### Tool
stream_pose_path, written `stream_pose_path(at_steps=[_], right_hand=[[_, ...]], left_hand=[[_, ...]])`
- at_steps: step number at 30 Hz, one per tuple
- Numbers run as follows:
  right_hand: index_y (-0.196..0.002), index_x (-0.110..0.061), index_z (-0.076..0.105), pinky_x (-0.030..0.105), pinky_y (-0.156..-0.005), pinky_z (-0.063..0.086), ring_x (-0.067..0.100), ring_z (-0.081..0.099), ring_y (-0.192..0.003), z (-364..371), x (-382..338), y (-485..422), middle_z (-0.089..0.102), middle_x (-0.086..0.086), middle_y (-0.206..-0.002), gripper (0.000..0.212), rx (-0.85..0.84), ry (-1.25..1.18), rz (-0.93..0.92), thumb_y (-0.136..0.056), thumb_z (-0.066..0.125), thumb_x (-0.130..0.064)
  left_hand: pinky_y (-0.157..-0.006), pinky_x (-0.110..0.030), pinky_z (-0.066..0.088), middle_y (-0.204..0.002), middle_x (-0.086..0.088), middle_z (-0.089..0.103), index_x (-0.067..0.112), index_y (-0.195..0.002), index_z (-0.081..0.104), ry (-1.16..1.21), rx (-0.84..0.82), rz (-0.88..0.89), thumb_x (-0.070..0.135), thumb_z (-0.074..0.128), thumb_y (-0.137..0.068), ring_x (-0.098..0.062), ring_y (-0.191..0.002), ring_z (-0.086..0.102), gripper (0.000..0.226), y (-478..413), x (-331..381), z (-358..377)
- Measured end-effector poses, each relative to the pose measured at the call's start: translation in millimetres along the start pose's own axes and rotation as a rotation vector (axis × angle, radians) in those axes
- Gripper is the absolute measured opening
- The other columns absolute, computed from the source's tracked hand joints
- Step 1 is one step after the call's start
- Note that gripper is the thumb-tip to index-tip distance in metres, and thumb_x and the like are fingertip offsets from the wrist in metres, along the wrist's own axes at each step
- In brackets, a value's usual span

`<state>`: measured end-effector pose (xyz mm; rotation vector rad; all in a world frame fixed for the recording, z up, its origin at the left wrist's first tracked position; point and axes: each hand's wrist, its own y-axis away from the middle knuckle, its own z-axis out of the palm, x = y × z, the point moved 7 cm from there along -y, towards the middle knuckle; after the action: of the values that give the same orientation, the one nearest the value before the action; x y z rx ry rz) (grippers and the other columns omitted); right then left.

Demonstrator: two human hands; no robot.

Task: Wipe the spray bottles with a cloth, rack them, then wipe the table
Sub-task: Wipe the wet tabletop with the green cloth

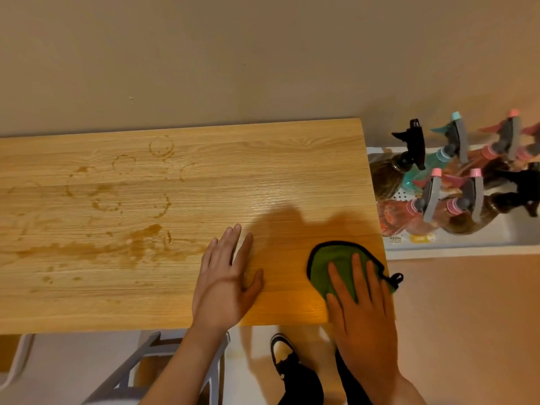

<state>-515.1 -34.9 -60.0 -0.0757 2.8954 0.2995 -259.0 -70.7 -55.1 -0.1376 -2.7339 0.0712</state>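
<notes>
The cloth (330, 258) is pressed flat under the spread right hand (365, 314) for wiping; the table (263, 171) is seemingly braced by the spread left hand (222, 287).

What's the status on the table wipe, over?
Right hand flat on green cloth. Left hand flat on table, between cloth and brown stains. Spray bottles racked.

Dark trousers (304, 385) — shoe (281, 350) (black-and-white)

Wooden table (263, 171), brown stains (140, 244), green cloth (336, 258) at right edge
</notes>
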Motion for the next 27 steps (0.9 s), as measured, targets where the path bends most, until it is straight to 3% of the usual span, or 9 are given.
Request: stream_pose_path(at_steps=[3,6,11,16,21,25,27], right_hand=[[-0.154,-0.029,0.042,0.051,-0.121,0.021,0.034,0.019,-0.155,1.0,4.7,1.6,0.023,0.011,-0.167,0.056,-0.07,0.007,-0.055,-0.107,0.019,-0.048],[-0.154,-0.028,0.042,0.051,-0.122,0.015,0.036,0.015,-0.155,-10.8,-0.1,-58.9,0.022,0.015,-0.167,0.055,-0.045,0.031,-0.098,-0.107,0.021,-0.048],[-0.161,-0.04,0.003,0.046,-0.127,-0.004,0.028,-0.011,-0.157,-37.3,-2.5,-209.2,-0.009,0.008,-0.17,0.055,-0.076,0.037,0.019,-0.108,0.01,-0.051],[-0.163,-0.036,0.005,0.047,-0.127,-0.004,0.028,-0.013,-0.156,-54.5,-2.8,-287.2,-0.008,0.008,-0.171,0.056,-0.105,-0.011,0.016,-0.109,0.011,-0.051],[-0.163,-0.034,0.006,0.048,-0.127,0.004,0.026,-0.008,-0.157,-40.8,3.2,-230.4,-0.003,0.008,-0.171,0.057,-0.072,0.033,-0.003,-0.108,0.01,-0.051],[-0.158,-0.025,0.033,0.055,-0.123,0.022,0.035,0.016,-0.156,-21.7,14.4,-99.5,0.021,0.015,-0.167,0.056,0.037,0.014,-0.075,-0.107,0.023,-0.045],[-0.157,-0.024,0.036,0.054,-0.12,0.025,0.034,0.017,-0.155,-8.6,24.0,-37.8,0.022,0.013,-0.167,0.056,0.029,-0.002,-0.064,-0.107,0.024,-0.045]], left_hand=[[-0.128,-0.043,0.013,-0.167,-0.01,0.031,0.013,-0.155,0.044,0.009,0.005,-0.005,0.046,0.054,-0.097,-0.022,-0.157,0.017,0.067,-0.1,0.5,-0.1],[-0.128,-0.044,0.015,-0.166,-0.011,0.032,0.013,-0.155,0.045,0.008,0.002,-0.006,0.047,0.053,-0.097,-0.025,-0.157,0.021,0.067,-1.3,-0.1,0.2],[-0.128,-0.043,0.013,-0.168,-0.007,0.028,0.016,-0.156,0.042,-0.018,-0.024,-0.028,0.05,0.05,-0.098,-0.024,-0.158,0.02,0.067,-0.2,-1.7,3.5],[-0.129,-0.039,0.009,-0.169,-0.006,0.028,0.017,-0.156,0.042,-0.008,-0.025,-0.037,0.05,0.049,-0.099,-0.022,-0.158,0.019,0.066,-0.1,-2.0,2.7],[-0.129,-0.038,0.008,-0.169,-0.006,0.027,0.016,-0.156,0.042,-0.018,-0.042,-0.04,0.05,0.049,-0.1,-0.022,-0.158,0.019,0.067,0.5,-1.7,2.7],[-0.129,-0.042,0.011,-0.17,-0.006,0.025,0.016,-0.158,0.041,-0.045,-0.074,-0.038,0.051,0.048,-0.101,-0.023,-0.158,0.018,0.067,2.3,-0.6,3.2],[-0.128,-0.043,0.011,-0.17,-0.006,0.024,0.016,-0.158,0.04,-0.047,-0.081,-0.032,0.052,0.045,-0.102,-0.024,-0.158,0.019,0.067,2.1,0.7,2.7]])
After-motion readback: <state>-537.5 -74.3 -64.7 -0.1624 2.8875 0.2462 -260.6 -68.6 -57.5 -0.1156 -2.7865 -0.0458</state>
